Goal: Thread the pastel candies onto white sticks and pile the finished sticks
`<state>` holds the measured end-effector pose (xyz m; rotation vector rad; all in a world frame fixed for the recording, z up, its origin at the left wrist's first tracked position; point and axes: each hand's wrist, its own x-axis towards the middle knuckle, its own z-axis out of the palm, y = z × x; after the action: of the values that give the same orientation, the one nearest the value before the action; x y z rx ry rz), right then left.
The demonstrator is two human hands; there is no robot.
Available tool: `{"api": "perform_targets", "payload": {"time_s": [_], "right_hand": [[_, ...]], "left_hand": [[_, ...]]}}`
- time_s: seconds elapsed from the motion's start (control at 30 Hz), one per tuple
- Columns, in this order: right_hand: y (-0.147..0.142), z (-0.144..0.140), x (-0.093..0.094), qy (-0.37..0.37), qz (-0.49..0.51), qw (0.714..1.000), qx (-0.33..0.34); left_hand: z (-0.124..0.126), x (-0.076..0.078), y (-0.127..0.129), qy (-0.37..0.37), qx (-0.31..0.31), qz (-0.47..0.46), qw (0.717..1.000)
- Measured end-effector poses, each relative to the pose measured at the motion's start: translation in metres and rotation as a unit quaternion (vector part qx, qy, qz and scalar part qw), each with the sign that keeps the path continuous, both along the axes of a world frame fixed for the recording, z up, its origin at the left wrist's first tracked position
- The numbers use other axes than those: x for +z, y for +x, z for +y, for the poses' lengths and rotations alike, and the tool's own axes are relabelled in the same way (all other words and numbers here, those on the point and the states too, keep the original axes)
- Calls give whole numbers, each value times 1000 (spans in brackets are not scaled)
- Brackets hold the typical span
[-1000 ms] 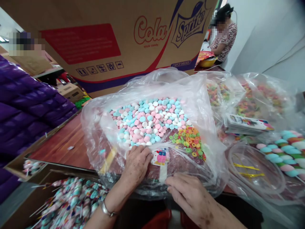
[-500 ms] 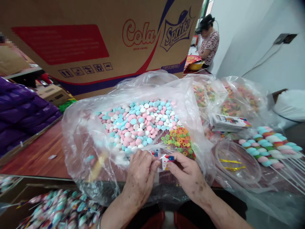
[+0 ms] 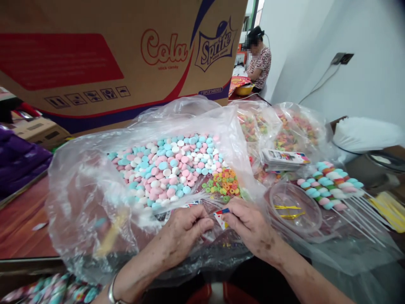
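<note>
My right hand (image 3: 248, 221) is closed, thumb and fingers pinching a small printed plastic wrapper (image 3: 221, 218) in white, red and blue. My left hand (image 3: 186, 228) faces it with thumb and forefinger drawn together in a pinch; what they hold, if anything, is hidden. Printed plastic pieces (image 3: 163, 215) lie partly under the left hand. Just beyond the hands, pink, blue and white candies (image 3: 167, 164) fill an opened clear plastic bag (image 3: 76, 169). Colourful ring gummies (image 3: 224, 183) lie in a heap beside them, close to the right hand.
A large cardboard carton (image 3: 126, 50) blocks the back. On the right are a round plastic lid (image 3: 295, 207) with gold ties, candy skewers (image 3: 332, 185), stacked printed cards (image 3: 283, 158) and bagged gummies (image 3: 294, 126). A box of wrapped skewers (image 3: 53, 289) stands lower left. Another person (image 3: 257, 61) sits behind.
My view has turned to the right, so the scene sits further left. My hands have drawn slightly apart, and the wrapper in my right hand has tilted.
</note>
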<state>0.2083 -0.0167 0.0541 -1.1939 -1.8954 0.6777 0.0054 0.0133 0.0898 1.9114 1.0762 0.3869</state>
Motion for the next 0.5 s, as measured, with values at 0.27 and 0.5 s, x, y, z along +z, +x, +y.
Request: {"api": "perform_targets", "payload": {"time_s": [0.27, 0.5], "right_hand": [[1, 1, -4, 51, -13, 998, -20], [1, -2, 7, 74, -8, 995, -67]], "left_hand": [[-3, -6, -2, -22, -9, -49, 999], [2, -23, -7, 74, 2, -13, 997]]}}
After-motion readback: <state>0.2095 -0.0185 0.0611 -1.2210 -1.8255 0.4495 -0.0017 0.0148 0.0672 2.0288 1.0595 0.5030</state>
